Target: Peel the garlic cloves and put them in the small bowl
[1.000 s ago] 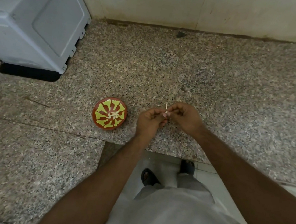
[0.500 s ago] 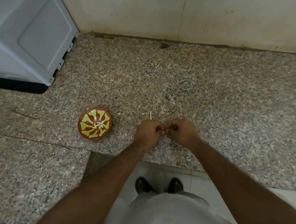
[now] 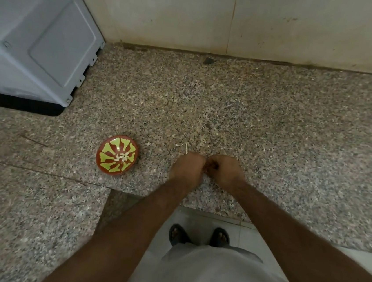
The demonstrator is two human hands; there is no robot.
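Fingers: the left hand and right hand have their fingers curled in, tips meeting. They seem to pinch a garlic clove, but it is hidden now.
Change: a second ago the clove showed white between the fingertips; now the hands are tighter and lower. The peel is likely coming off.
Bowl: the small bowl sits at 9 o'clock from the hands, with peeled cloves inside.
Peel: a thin scrap lies at 12 o'clock, just beside the left hand.
Room: bare tabletop lies open between hands and bowl. The tabletop edge is near at 6 o'clock.
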